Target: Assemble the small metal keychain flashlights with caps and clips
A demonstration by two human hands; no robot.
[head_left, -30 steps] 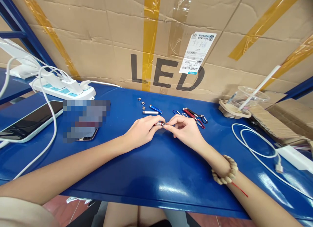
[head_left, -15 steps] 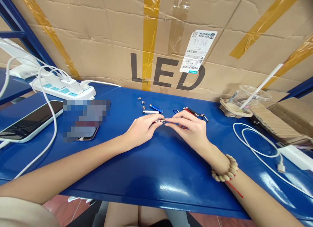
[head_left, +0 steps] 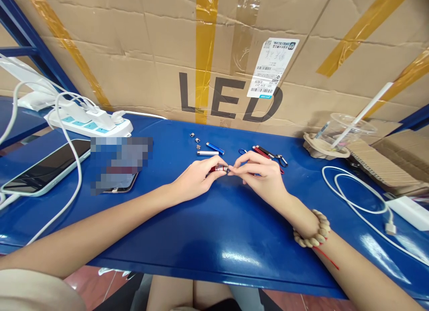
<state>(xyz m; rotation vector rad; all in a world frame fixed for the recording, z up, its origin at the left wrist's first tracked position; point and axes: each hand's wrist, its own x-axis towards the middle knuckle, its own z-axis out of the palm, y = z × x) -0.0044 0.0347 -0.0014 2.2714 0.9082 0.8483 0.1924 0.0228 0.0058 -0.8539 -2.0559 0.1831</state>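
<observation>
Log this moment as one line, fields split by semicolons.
left hand: holds red tube; right hand: at its end; beyond: blue tube, silver tube; surface: blue table

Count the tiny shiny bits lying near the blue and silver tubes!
3. The far bit is at the back, the middle bit comes next, and the near bit sits just behind the silver tube. The left hand might hide more.

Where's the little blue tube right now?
In the middle of the head view, the blue tube lies on the table beyond the left hand, just behind the silver tube.
</observation>
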